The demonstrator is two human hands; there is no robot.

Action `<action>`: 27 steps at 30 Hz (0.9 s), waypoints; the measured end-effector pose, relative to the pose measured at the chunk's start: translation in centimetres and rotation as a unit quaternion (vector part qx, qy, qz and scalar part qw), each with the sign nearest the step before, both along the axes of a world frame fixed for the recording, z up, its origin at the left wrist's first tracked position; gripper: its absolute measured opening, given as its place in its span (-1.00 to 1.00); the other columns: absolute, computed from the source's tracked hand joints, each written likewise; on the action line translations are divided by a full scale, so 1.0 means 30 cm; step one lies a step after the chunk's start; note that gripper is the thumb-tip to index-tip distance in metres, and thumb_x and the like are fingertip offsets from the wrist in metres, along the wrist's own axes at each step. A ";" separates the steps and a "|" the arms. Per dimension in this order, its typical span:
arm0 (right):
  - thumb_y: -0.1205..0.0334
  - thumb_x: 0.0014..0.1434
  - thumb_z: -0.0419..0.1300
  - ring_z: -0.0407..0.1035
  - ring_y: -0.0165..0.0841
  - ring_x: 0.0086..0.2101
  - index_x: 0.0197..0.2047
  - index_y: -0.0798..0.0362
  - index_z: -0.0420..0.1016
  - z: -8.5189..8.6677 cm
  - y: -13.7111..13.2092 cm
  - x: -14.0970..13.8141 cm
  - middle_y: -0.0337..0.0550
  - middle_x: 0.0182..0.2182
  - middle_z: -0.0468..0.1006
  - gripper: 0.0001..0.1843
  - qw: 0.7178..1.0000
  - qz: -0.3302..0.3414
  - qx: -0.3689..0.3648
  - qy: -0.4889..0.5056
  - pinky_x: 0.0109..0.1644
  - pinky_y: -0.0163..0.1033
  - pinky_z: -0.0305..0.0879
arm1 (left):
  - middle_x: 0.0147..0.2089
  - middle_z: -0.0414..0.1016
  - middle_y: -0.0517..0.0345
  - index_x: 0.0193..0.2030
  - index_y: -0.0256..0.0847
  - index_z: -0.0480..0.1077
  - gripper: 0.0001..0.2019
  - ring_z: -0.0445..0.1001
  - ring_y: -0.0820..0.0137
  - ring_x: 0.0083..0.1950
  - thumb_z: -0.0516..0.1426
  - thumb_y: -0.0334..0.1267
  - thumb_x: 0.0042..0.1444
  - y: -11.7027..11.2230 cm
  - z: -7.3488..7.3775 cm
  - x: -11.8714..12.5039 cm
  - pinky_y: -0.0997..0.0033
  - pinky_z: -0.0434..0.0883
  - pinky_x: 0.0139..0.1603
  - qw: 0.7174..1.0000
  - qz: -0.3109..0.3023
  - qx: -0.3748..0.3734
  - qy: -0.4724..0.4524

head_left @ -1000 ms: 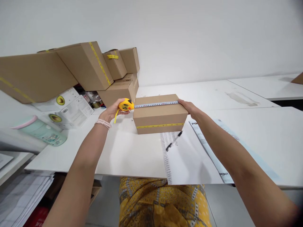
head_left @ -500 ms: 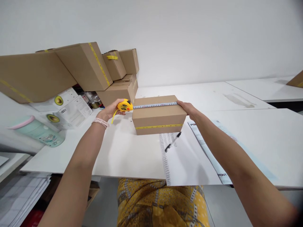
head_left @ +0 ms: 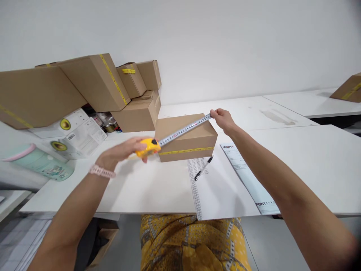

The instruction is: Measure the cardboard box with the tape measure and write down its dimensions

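Note:
A yellow tape measure point(head_left: 148, 147) is in my left hand point(head_left: 124, 148), whose fingers wrap round its case; hand and case are slightly blurred. The silver blade runs out up and to the right, and my right hand point(head_left: 224, 118) pinches its far end. Beneath the slanting blade sits a closed cardboard box point(head_left: 186, 153) with a strip of yellow tape along its front. The case is in front of the box's left side; my right hand is near its back right corner, above the table.
Stacked cardboard boxes point(head_left: 93, 82) stand at the left by the wall, with an avocado-printed carton point(head_left: 81, 131) and a mint-green tumbler point(head_left: 45, 162) before them. A pen point(head_left: 203, 168) lies on a notebook point(head_left: 222, 195), beside a pale blue printed sheet point(head_left: 248, 177). Another box point(head_left: 348, 88) is far right.
My left hand has brought the tape case down and toward me, and my right hand has lifted the blade's end off the box's right edge. The blade now slants instead of lying along the top.

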State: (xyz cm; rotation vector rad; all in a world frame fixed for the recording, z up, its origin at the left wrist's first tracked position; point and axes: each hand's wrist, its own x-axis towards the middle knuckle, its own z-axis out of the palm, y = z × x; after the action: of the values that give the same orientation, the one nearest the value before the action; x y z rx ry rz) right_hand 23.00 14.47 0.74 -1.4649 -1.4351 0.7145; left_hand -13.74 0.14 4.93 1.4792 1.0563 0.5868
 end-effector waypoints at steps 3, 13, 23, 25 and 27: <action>-0.02 0.29 0.16 0.31 -0.32 -0.28 -0.40 -0.01 0.39 0.035 0.024 -0.029 -0.18 -0.36 0.49 -0.68 0.996 0.088 0.016 0.023 -0.09 -0.18 0.30 | -0.12 0.56 -0.03 0.11 -0.15 0.43 -0.40 0.66 0.14 -0.33 0.39 0.00 -0.06 -0.204 -0.128 0.170 0.27 0.60 -0.44 0.987 -0.017 -0.113 -0.113; -0.04 0.32 0.08 0.44 -0.18 -0.01 0.03 -0.06 0.54 0.020 0.130 -0.165 -0.05 0.05 0.61 -0.62 0.987 0.130 0.013 -0.097 0.12 -0.07 0.34 | -0.27 0.48 0.08 -0.07 -0.19 0.42 -0.41 0.66 0.20 -0.36 0.30 0.25 -0.05 -0.266 -0.248 0.584 0.47 0.46 -0.58 0.915 0.121 -0.138 -0.359; 0.07 0.39 -0.08 0.22 -0.06 0.31 0.28 -0.08 0.49 0.009 0.159 -0.176 -0.13 0.30 0.46 -0.47 0.955 0.144 0.020 -0.259 0.45 0.18 -0.11 | -0.28 0.44 0.15 -0.12 -0.19 0.38 -0.43 0.64 0.25 -0.39 0.29 0.25 -0.07 -0.168 -0.194 0.643 0.42 0.45 -0.56 0.922 0.151 -0.122 -0.336; 0.11 0.38 -0.09 0.23 -0.03 0.29 0.31 -0.05 0.45 0.002 0.171 -0.180 -0.07 0.30 0.45 -0.46 0.949 0.141 0.026 -0.282 0.42 0.21 -0.07 | -0.29 0.44 0.16 -0.11 -0.17 0.37 -0.42 0.65 0.23 -0.39 0.30 0.24 -0.07 -0.174 -0.198 0.652 0.41 0.46 -0.55 0.919 0.154 -0.127 -0.340; 0.12 0.38 -0.10 0.25 0.01 0.27 0.32 -0.01 0.43 -0.002 0.178 -0.182 0.02 0.29 0.44 -0.45 0.946 0.137 0.028 -0.294 0.39 0.22 -0.02 | -0.31 0.44 0.17 -0.10 -0.17 0.37 -0.42 0.65 0.23 -0.39 0.30 0.24 -0.07 -0.179 -0.202 0.654 0.41 0.47 -0.54 0.917 0.157 -0.132 -0.342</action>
State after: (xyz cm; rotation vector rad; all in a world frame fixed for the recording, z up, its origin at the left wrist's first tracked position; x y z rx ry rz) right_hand 17.53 19.80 0.67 -1.5177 -2.1278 0.4019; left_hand 5.89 -5.24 -1.14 0.7649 0.7691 1.0507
